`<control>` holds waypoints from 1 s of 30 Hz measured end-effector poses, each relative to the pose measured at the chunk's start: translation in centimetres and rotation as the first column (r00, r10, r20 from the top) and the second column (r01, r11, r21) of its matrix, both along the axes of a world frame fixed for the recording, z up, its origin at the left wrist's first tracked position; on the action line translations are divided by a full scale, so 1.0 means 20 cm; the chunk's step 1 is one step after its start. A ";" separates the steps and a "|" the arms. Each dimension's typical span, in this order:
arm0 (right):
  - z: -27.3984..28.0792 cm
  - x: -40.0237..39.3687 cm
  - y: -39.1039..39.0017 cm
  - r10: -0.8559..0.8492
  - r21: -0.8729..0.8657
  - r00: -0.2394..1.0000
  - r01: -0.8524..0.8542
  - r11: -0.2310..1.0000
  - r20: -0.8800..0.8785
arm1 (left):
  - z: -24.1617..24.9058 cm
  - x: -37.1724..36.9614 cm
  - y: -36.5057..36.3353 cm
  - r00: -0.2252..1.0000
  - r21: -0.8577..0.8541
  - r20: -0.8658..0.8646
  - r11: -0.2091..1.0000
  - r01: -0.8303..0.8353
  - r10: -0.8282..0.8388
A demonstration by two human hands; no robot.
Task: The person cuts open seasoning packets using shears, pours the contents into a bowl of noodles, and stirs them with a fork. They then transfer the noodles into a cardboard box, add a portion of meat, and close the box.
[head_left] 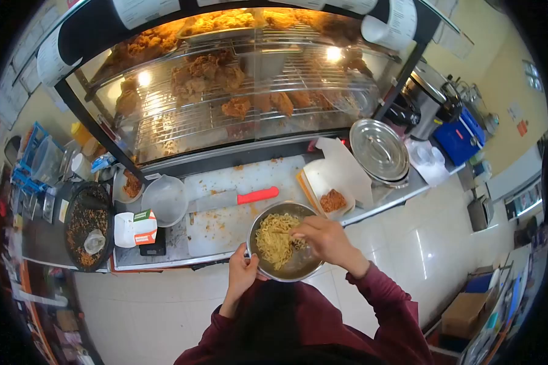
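Note:
A steel bowl point(301, 267) with yellow noodles point(274, 243) in it is held close to my body, at the counter's front edge. My left hand point(243, 271) grips the bowl's left rim, thumb on the side. Over the bowl's right half is my right hand point(326, 238), its fingers pinched together at the noodles; what they hold is too small to make out. Just behind the bowl, a knife with a red handle point(257, 195) lies on a white cutting board point(210, 234) strewn with crumbs. To the right, a paper-lined box point(313, 176) contains reddish-brown minced food point(333, 201).
A glass display case point(195, 131) with fried chicken point(204, 73) stands behind the counter. Leftward are a clear plastic tub point(164, 201), an orange-and-white carton point(137, 229) and a black crumb-filled pan point(88, 225). A lidded steel pot point(379, 151) sits at right.

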State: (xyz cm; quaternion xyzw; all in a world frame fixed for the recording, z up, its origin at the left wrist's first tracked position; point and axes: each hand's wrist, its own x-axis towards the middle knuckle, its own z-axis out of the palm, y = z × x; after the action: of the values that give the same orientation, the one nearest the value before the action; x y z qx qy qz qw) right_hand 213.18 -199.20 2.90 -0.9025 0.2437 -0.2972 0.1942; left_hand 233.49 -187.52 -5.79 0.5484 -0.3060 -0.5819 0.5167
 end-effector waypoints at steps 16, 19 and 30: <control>-0.42 0.02 -0.25 -0.461 0.834 0.887 0.267 0.483 -0.017 | 0.07 0.19 -0.28 0.980 0.129 0.060 0.972 -0.196 0.190; -0.48 0.02 -0.23 -0.508 0.930 0.861 0.172 0.324 0.018 | 0.12 0.09 -0.28 0.963 0.047 0.134 0.969 -0.244 0.236; -0.24 -0.02 -0.36 -0.325 0.563 0.899 0.111 0.819 0.294 | 0.01 -0.02 -0.17 0.949 0.038 0.068 0.950 -0.310 0.307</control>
State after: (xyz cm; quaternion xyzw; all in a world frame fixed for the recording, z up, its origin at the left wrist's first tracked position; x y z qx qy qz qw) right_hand 212.74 -206.33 -1.99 -0.7035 0.3781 -0.4060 0.4441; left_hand 233.10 -191.00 -5.55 0.6194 -0.2181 -0.4843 0.5781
